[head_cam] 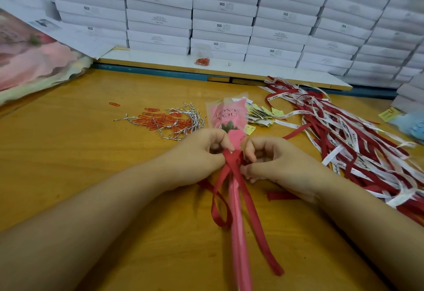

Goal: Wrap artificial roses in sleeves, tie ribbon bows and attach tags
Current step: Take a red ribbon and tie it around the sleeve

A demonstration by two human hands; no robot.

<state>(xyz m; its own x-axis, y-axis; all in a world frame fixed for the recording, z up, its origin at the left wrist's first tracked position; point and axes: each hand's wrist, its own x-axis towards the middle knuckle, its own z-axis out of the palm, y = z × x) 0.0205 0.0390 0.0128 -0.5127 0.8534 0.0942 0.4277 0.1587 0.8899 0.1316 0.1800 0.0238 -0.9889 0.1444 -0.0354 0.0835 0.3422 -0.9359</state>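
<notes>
Flanking the held ribbon (pixel 231 157): paperclips (pixel 160 122), ribbon pile (pixel 344 134).

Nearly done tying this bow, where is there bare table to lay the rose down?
The table is bare on the left, between the paper clips, the pink sheet stack and the left hand. The right side is crowded with loose ribbons and tags.

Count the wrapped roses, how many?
1: the wrapped rose, centre, where left hand and right hand pinch the ribbon. Blurred pink heap far left may hide more.
</notes>
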